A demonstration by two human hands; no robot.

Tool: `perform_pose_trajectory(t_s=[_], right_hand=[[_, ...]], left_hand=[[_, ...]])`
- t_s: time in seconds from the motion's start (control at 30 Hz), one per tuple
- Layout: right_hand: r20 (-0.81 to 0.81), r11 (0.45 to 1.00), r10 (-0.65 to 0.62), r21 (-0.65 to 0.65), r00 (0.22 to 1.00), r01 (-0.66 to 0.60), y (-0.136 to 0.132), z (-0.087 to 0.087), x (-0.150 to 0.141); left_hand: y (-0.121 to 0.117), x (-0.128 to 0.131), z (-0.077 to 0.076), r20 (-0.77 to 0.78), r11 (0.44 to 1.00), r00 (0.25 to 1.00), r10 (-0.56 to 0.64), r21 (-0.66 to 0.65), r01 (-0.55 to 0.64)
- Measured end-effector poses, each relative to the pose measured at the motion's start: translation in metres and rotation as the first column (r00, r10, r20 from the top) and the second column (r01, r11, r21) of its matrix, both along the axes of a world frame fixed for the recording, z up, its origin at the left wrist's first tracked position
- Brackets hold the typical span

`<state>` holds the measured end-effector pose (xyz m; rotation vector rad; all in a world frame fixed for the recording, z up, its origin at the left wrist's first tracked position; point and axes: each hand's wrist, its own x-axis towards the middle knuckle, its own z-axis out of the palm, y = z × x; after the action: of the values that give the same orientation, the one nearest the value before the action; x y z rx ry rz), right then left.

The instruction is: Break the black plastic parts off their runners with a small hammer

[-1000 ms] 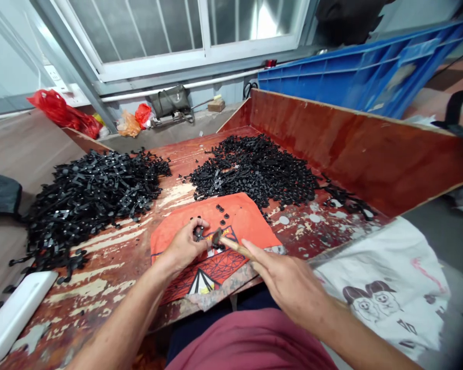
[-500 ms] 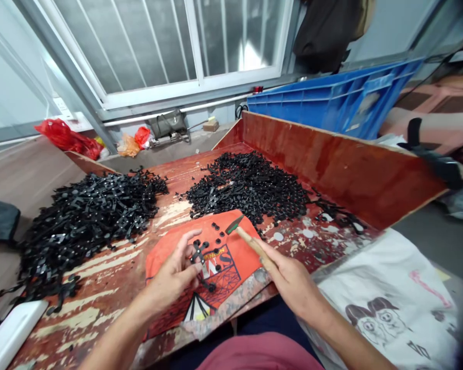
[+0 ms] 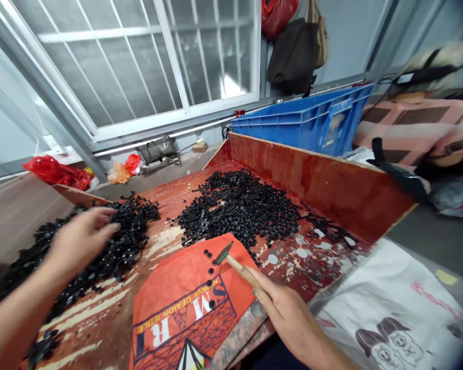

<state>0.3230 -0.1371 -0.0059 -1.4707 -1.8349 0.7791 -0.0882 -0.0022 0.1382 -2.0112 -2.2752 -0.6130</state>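
My left hand point(image 3: 83, 236) is over the left pile of small black parts point(image 3: 125, 246), its fingers and thumb apart. Nothing shows between them, and I cannot tell whether the fingertips touch the pile. The wooden handle of a small hammer point(image 3: 241, 270) is wrapped in my right hand point(image 3: 283, 300). Its narrow, greenish head hovers above or rests on an orange printed cloth point(image 3: 170, 288). Several small round black pieces point(image 3: 210, 271) lie on the cloth near that head.
A second heap of black parts point(image 3: 239, 210) spreads behind the cloth. Reddish boards point(image 3: 312, 172) border the worktop, with a blue crate point(image 3: 304, 123) beyond. Plastic bags point(image 3: 61, 172) lie at the back left. A white sack point(image 3: 393, 303) is at the right.
My left hand has left the cloth and gone to the left pile; the black part it held over the cloth is no longer seen there. My right hand keeps the hammer. The view has shifted.
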Motion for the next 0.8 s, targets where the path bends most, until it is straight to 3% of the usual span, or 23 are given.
perform_pose_trajectory(t_s=[0.07, 0.1, 0.2, 0.33, 0.47, 0.63, 0.7, 0.8], right_hand=[[-0.012, 1.0, -0.006, 0.02, 1.0, 0.006, 0.0, 0.001, -0.001], [-0.018, 1.0, -0.006, 0.019, 1.0, 0.006, 0.0, 0.0, -0.001], [-0.021, 1.0, -0.008, -0.006, 1.0, 0.008, 0.001, -0.003, 0.0], [-0.013, 0.999, -0.02, -0.028, 1.0, 0.019, 0.002, -0.006, 0.002], [-0.034, 0.999, -0.027, -0.019, 0.999, 0.026, 0.001, -0.005, 0.002], [-0.051, 0.999, -0.027, -0.028, 0.998, 0.025, 0.002, -0.006, 0.002], [-0.056, 0.999, -0.008, -0.039, 0.998, 0.006, 0.003, -0.007, 0.002], [-0.059, 0.999, 0.018, -0.033, 0.998, -0.02, 0.003, -0.01, 0.003]], left_hand=[[0.015, 0.056, -0.041, 0.276, 0.944, 0.929, -0.248, -0.148, 0.296], [0.023, 0.08, -0.061, 0.344, 0.908, 0.892, -0.292, -0.192, 0.371], [0.048, 0.13, -0.108, 0.32, 0.928, 0.914, -0.248, -0.193, 0.319], [0.071, 0.158, -0.137, 0.37, 0.952, 0.908, -0.198, -0.149, 0.269], [0.078, 0.169, -0.143, 0.491, 0.958, 0.853, -0.177, -0.112, 0.263], [0.058, 0.156, -0.117, 0.693, 0.952, 0.701, -0.169, -0.071, 0.299], [0.042, 0.147, -0.103, 0.799, 0.932, 0.581, -0.157, -0.074, 0.354], [0.015, 0.138, -0.087, 0.934, 0.89, 0.341, -0.11, -0.06, 0.451]])
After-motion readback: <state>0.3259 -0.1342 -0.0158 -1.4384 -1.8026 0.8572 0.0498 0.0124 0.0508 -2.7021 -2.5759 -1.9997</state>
